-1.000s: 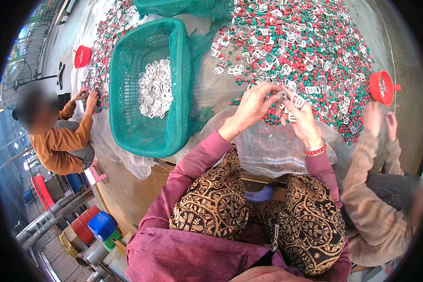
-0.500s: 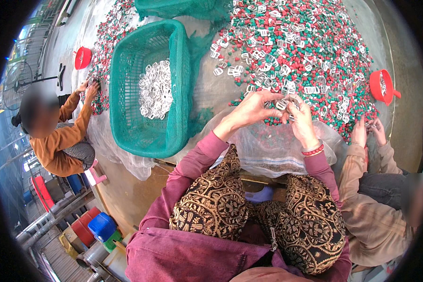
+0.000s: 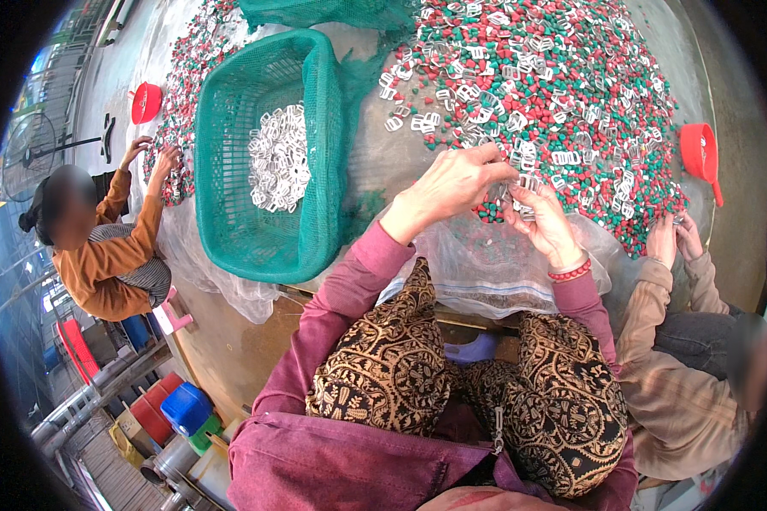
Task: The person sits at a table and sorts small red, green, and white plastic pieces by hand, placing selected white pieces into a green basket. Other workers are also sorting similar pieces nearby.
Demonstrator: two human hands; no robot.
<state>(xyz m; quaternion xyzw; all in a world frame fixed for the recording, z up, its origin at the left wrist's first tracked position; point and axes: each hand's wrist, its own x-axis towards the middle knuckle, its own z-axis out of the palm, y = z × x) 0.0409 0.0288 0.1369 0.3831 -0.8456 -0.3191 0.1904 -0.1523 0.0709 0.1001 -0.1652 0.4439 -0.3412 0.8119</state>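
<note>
- While the right hand (image 3: 544,223) curls its fingers around several white slotted pieces (image 3: 528,184), the left hand (image 3: 462,186) bends in with thumb and fingertips drawn together beside them; whether it pinches a piece of its own cannot be told.
- These pieces sit in the right hand's fingers, just above the near edge of the pile; the cupped grasp probably serves to steady them within reach of the left fingertips.
- Below and beyond both hands, the pile (image 3: 571,128) mixes small red and green bits with more white slotted pieces, spread loosely, perhaps so that single ones can be picked out.
- Left of the hands, well apart from them, stands a teal basket (image 3: 324,170) draped with netting; white pieces alone show in it, heaped toward its right side. The mesh likely stops small things slipping through the slots.
- Clear sheeting (image 3: 494,274) hangs over the surface's near edge, presumably to catch strays.
- At the far right sits a red cup (image 3: 699,152), its contents hidden; another red cup (image 3: 147,102) lies far left.
- Beyond the basket, a second netted container (image 3: 324,12) is cut off by the frame.
</note>
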